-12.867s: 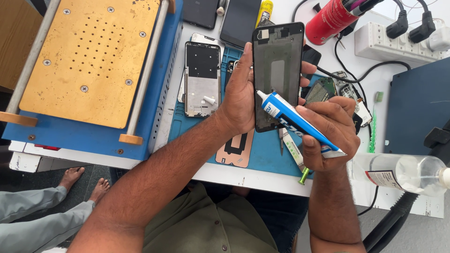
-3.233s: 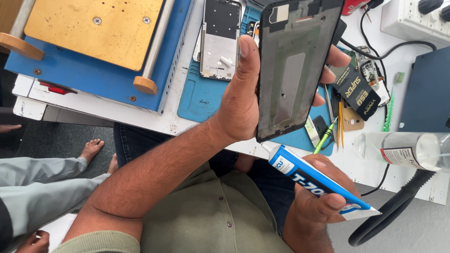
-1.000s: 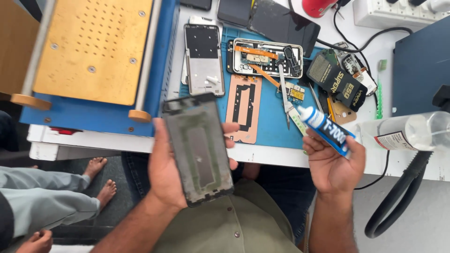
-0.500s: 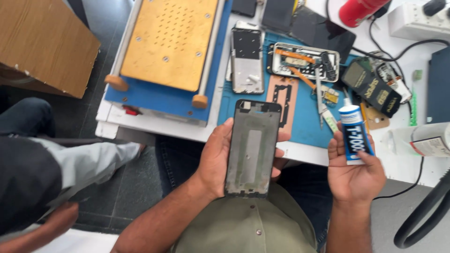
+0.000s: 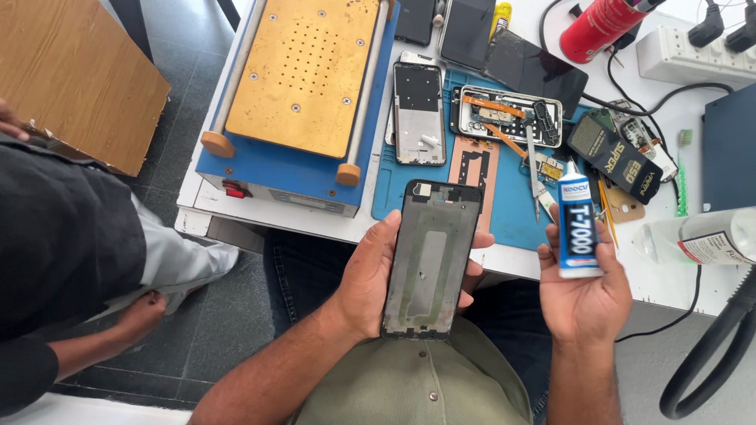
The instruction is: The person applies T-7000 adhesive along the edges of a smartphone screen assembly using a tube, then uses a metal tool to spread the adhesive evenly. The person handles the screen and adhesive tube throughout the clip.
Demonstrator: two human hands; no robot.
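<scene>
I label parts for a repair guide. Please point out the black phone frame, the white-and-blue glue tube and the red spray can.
black phone frame (image 5: 431,260), head view, middle panel
white-and-blue glue tube (image 5: 579,230), head view, blue label
red spray can (image 5: 596,30), head view, body

Dark tiled floor (image 5: 236,307), white workbench (image 5: 661,275), wooden board (image 5: 71,71).

A white table (image 5: 504,264) carries everything. At its left stands a blue machine (image 5: 291,177) with a perforated gold plate on top (a red switch shows on its front edge). Beside it lies a blue work mat (image 5: 516,216), bearing a bare phone frame (image 5: 419,114), an opened phone (image 5: 508,116) and a tan back panel (image 5: 474,169). Farther back lie dark screens (image 5: 535,72) and a red can (image 5: 602,27). To the right sit a white power strip (image 5: 693,55), a clear bottle (image 5: 697,238) and a dark blue box (image 5: 730,157).
</scene>
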